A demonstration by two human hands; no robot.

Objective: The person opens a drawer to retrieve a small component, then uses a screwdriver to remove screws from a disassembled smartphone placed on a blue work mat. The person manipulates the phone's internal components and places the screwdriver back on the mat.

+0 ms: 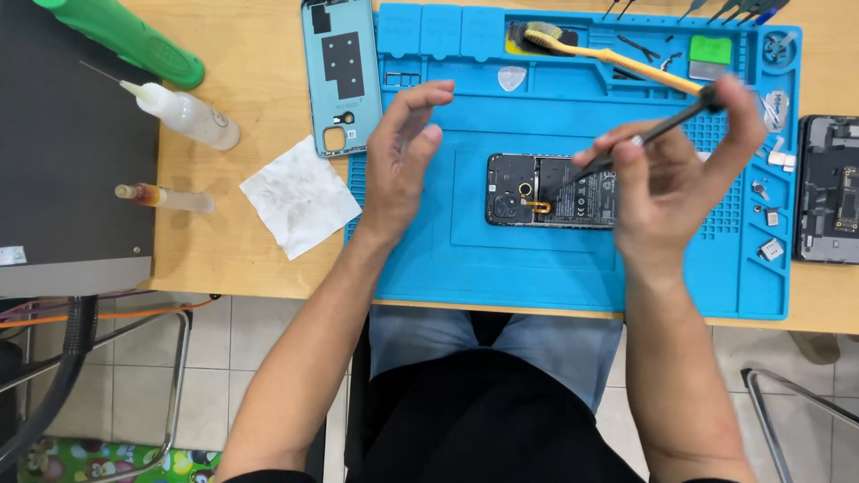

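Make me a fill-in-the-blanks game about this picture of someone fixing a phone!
1. The opened phone lies on a ____ work mat.
2. The right hand holds a thin dark tool; the left hand holds ____.
3. The yellow-handled brush lies at the ____ edge of the mat.
4. The light blue back cover lies to the ____ of the mat in the picture.

Missing words: blue; nothing; top; left

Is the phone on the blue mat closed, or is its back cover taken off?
Open. The phone lies with its inner parts and battery showing, and the light blue back cover lies apart, beside the blue mat.
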